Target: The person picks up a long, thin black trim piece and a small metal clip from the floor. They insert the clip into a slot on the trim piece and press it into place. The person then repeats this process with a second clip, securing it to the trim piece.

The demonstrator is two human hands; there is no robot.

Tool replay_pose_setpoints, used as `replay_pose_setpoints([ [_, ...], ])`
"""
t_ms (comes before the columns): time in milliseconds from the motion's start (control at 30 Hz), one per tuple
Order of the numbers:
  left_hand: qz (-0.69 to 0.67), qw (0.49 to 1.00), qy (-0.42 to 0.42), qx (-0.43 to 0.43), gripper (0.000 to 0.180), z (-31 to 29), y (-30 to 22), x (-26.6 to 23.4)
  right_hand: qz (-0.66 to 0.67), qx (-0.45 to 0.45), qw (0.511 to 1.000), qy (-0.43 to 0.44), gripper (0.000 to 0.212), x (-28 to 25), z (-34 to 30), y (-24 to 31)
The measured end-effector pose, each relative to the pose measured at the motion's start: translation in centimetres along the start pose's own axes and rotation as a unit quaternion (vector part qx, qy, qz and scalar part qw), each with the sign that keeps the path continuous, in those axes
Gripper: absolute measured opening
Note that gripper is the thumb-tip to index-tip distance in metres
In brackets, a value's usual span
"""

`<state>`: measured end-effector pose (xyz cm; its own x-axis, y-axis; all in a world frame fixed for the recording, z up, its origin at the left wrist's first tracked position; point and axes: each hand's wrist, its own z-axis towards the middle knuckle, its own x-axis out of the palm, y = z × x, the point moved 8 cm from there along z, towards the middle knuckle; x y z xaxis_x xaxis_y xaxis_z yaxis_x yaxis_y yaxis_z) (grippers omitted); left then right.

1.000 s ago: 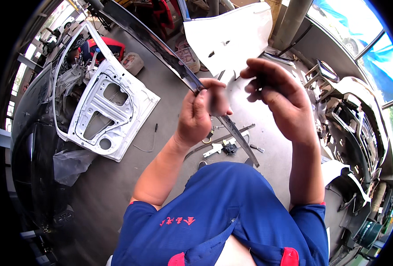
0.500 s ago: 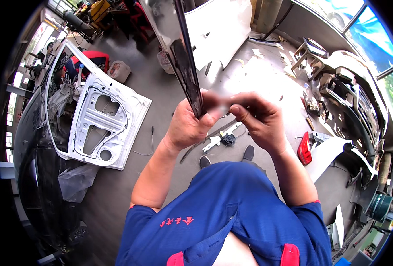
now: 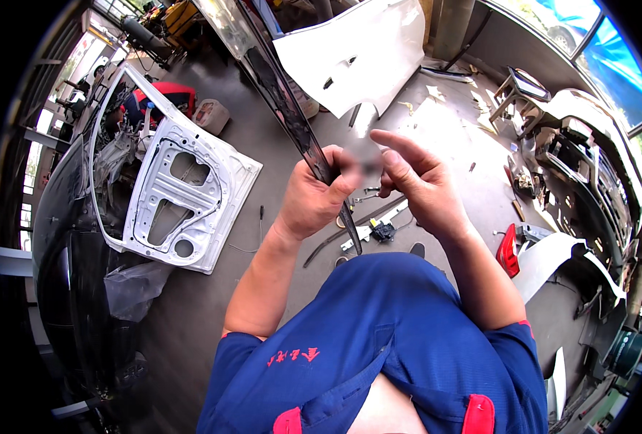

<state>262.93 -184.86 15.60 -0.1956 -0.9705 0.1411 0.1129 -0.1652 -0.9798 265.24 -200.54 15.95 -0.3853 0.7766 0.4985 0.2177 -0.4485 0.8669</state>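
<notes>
My left hand (image 3: 310,197) is closed around a long, narrow, glossy black trim strip (image 3: 281,101). The strip slants from the upper left down through the fist, and its tapered lower end shows below the hand. To the right of it, my right hand (image 3: 431,189) is raised with forefinger and thumb apart and the other fingers curled. A blurred patch between the two hands hides part of the left fingers and whatever may be there. I make out nothing held in the right hand, which is apart from the strip.
A bare white door shell (image 3: 223,228) lies at the left beside a dark car body (image 3: 71,296). Ahead is a white door panel (image 3: 364,54). A window regulator with a black motor (image 3: 383,231) lies on the floor below my hands. A red tail lamp (image 3: 508,251) and white fender (image 3: 550,264) are at right.
The strip has tilted further left at its top, and its lower end now shows below my left hand. My right forefinger and thumb have spread apart. The view has shifted slightly.
</notes>
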Motion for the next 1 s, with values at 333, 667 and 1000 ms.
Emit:
replay_pose_setpoints([
  [333,0.042,0.999,-0.018,0.008,0.006,-0.8,-0.6,0.0,-0.156,0.059,0.984,0.069,0.021,1.4,-0.8,-1.0],
  [667,0.017,0.998,-0.02,-0.062,0.006,-1.1,-0.1,-0.1,-0.032,0.058,0.994,0.084,0.046,-2.1,-1.6,-1.5],
  [1000,0.025,0.997,0.043,-0.053,0.018,-1.0,-0.1,-0.3,-0.15,0.071,0.984,0.068,0.023,0.6,-1.0,-1.0],
])
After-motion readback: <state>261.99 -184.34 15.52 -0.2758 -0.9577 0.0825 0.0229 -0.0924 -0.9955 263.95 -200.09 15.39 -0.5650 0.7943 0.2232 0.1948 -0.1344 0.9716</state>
